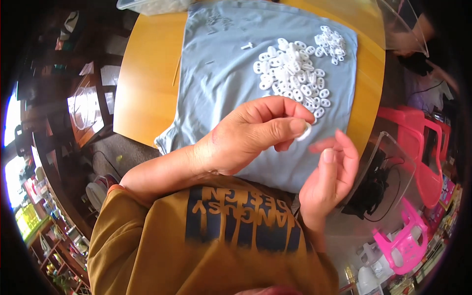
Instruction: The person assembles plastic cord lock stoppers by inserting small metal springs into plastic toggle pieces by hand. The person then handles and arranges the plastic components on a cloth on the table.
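My left hand is nearest me, over the near edge of the grey-blue cloth, with thumb and forefinger pinched on one small white plastic piece. Only its rim peeks out past my thumb tip, so I cannot tell its exact shape from here. My right hand sits just beside it, off the cloth's near right corner, fingers loosely curled and holding nothing, the fingertips close to the piece but not touching it.

To do this well, I judge I should keep the pinch light and on the edges, so the piece stays turned where my right fingers can meet it squarely, and I should work over the cloth, so a slip lands soft instead of bouncing off the round wooden table.

Farther out, toward the far right of the cloth, lies the big heap of white oval pieces, with a smaller heap at the far right corner and one stray white peg just left of them.
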### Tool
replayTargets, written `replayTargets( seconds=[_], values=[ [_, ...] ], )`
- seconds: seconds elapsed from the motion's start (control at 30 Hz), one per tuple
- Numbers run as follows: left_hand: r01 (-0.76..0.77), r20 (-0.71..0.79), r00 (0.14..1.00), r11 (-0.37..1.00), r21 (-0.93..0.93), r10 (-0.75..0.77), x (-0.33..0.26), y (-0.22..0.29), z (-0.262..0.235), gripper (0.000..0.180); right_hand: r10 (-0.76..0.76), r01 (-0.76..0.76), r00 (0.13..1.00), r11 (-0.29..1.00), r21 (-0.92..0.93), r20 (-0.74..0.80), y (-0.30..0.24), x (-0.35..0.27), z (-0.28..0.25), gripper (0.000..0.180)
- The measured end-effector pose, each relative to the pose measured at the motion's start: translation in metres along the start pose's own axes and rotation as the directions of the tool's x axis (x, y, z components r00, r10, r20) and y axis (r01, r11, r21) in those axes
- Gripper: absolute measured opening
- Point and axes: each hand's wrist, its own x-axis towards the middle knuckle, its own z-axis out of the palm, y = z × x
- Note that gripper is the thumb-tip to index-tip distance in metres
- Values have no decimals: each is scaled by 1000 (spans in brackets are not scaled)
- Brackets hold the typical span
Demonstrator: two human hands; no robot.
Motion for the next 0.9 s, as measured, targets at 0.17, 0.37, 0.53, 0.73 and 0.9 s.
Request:
replayTargets(
  seconds=[0.17, 0.37, 0.53, 0.73, 0.9],
  values=[
    [-32, 22, 999, 997, -77, 33, -24, 3, -3, 26, -43, 36, 965, 999, 30, 260, -15, -7, 13, 30],
    [-78, 49, 995, 994, -75, 82, -39, -3, -8, 24, -159, 166, 938, 986, 5, 306, -9, -15, 18, 27],
    [-64, -21, 998, 998, 16, 64, -49, -11, -10, 22, -62, 50, 998, 909, 415, 16, -35, 16, -2, 31],
    [-54, -90, 994, 999, 2, 54, -58, -27, -27, 17, -267, 5, 959, -324, 946, -97, -108, 46, -115, 22],
    [-51, -175, 983, 999, -11, 49, -64, -31, -32, 22, -563, -206, 824, -200, 958, 59, -101, 50, -90, 20]
  ],
)
